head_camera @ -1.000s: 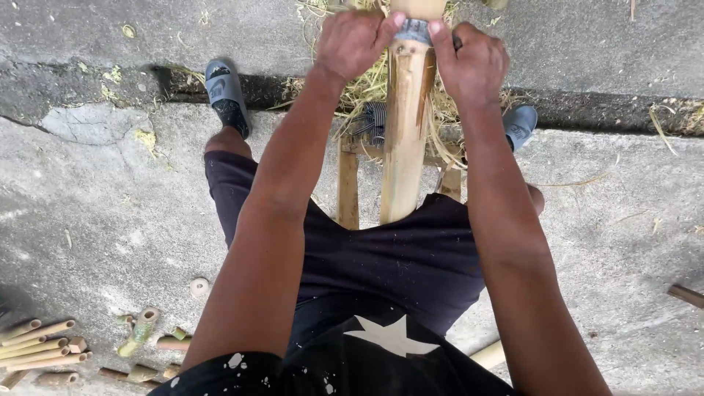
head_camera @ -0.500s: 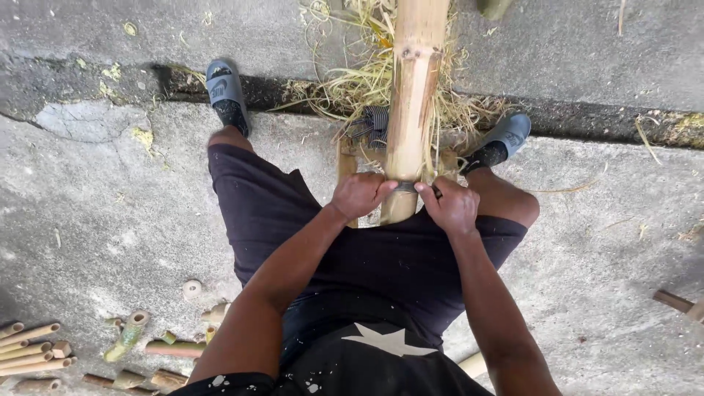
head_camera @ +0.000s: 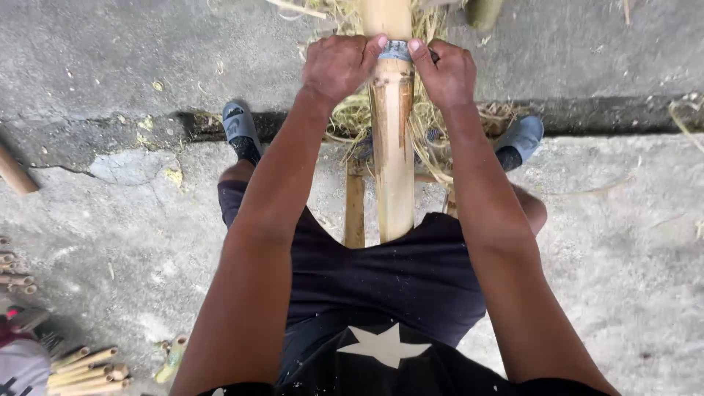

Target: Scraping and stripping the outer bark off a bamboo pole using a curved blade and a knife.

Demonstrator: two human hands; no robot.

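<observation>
A thick yellow bamboo pole [head_camera: 392, 147] runs from my lap away to the top edge of the view. A grey metal blade [head_camera: 397, 50] lies across it near the far end. My left hand [head_camera: 339, 67] grips the blade's left end and my right hand [head_camera: 444, 72] grips its right end, both arms stretched forward. The pole rests on a low wooden frame [head_camera: 355, 213] between my knees. Pale shavings [head_camera: 352, 114] lie heaped under the pole.
My feet in grey slippers [head_camera: 238, 126] stand on either side on cracked concrete. A shallow gutter [head_camera: 601, 114] crosses the ground behind them. Several short bamboo pieces [head_camera: 84, 367] lie at the lower left, and one more stick [head_camera: 15, 172] at the left edge.
Both hands slid the blade along the pole from close to my lap out to the far end, arms now extended.
</observation>
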